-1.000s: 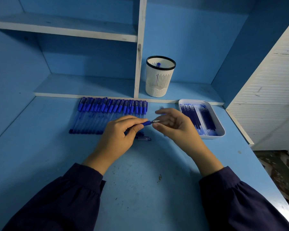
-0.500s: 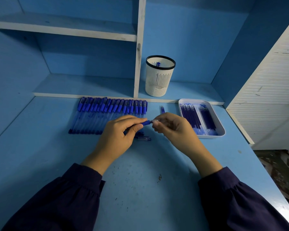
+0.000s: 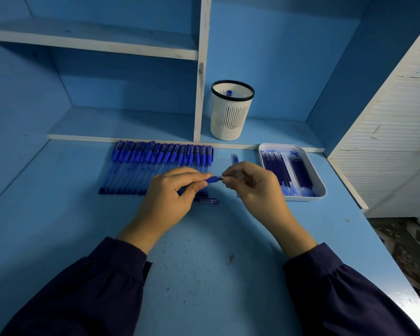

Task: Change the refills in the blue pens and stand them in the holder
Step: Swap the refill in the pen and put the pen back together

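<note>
My left hand grips a blue pen by its barrel, with the blue grip end poking out to the right. My right hand pinches the silver tip at that end. A row of several capped blue pens lies on the desk behind my left hand. One loose pen cap rests on the desk below my hands. A white tray at the right holds several blue refills. The white holder stands on the low shelf with one blue pen inside.
A used refill lies on the blue desk between the pen row and the tray. A white shelf divider rises just left of the holder. A white slatted panel bounds the right side, where the desk edge drops off.
My right hand has closed in toward the pen's tip and its fingers have curled tighter around it. The left hand has stayed put with the pen.
</note>
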Available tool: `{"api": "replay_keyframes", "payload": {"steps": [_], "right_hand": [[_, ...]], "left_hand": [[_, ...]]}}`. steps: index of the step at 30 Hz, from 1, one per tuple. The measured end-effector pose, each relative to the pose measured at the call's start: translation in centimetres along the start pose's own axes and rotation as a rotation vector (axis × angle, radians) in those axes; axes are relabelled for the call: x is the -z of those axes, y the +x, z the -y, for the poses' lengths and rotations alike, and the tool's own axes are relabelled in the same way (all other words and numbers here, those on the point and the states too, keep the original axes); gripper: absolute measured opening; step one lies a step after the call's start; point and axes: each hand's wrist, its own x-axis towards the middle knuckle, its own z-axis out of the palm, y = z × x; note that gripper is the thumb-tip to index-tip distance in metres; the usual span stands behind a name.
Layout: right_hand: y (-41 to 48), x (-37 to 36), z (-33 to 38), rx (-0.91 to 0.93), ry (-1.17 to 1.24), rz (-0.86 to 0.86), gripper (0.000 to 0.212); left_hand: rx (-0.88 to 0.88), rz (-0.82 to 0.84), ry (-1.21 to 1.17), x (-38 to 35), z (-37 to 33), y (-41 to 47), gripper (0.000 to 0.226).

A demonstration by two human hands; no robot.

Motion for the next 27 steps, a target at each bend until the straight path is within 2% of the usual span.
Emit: {"api": "replay_keyframes", "payload": {"steps": [3, 6, 10, 15, 18, 22, 27], "right_hand": [[-0.1, -0.4, 0.0, 0.014, -0.051, -0.046, 0.009], [-0.2, -0.7, 0.0, -0.04, 0.015, -0.062, 0.004], [-0.4, -0.7, -0.4, -0.11, 0.014, 0.013, 0.016], [-1.1, -0.8, -1.0, 0.051, -0.29, 0.15, 0.018], [-1.2, -0.9, -1.1, 0.126, -0.358, 0.198, 0.02], [-1.1, -0.7, -1.2, 0.168, -0.349, 0.212, 0.011], [-0.8, -0.1, -0.6, 0.022, -0.176, 0.084, 0.014]], "left_hand": [[-0.018, -0.009, 0.009, 0.0, 0.1, 0.0, 0.021], [0.014, -0.001, 0.003, 0.2, 0.3, 0.0, 0.02], [0.069, -0.015, 0.008, 0.8, 0.7, 0.0, 0.021], [0.078, 0.006, 0.041, 1.2, 1.0, -0.2, 0.021], [0.071, 0.031, 0.051, 1.2, 1.1, -0.4, 0.021], [0.084, 0.05, 0.054, 1.3, 1.2, -0.6, 0.021], [0.088, 0.06, 0.056, 1.3, 1.2, -0.6, 0.022]]}}
